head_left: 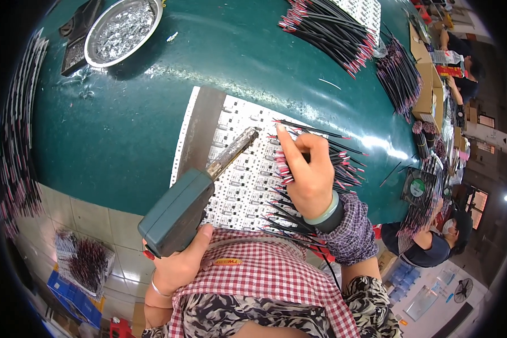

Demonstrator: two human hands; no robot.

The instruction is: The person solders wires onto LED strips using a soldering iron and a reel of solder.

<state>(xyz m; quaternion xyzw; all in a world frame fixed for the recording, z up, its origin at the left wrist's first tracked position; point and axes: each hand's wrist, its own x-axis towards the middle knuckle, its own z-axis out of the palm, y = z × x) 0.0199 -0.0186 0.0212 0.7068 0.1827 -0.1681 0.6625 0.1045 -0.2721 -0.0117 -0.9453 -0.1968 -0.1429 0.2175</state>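
Note:
My left hand (179, 269) is wrapped round the handle of a dark green soldering gun (177, 209). The gun's metal tip points up and right over a white panel of small circuit boards (231, 194), close to my right fingers. With thumb and index finger together, my right hand (311, 183) pinches the end of a thin black wire (310, 127) at the panel's upper part. More short black wires with red and white ends (349, 169) fan out under and beside that hand, along the panel's right side. A dark strip (204, 121) lies along the panel's left side.
A metal bowl with silvery scraps (98, 59) stands at the far left on the green table (107, 141). Wire bundles (327, 34) lie at the back, with others (19, 124) along the left edge. Cardboard boxes (428, 93) line the right; a co-worker (434, 242) sits there.

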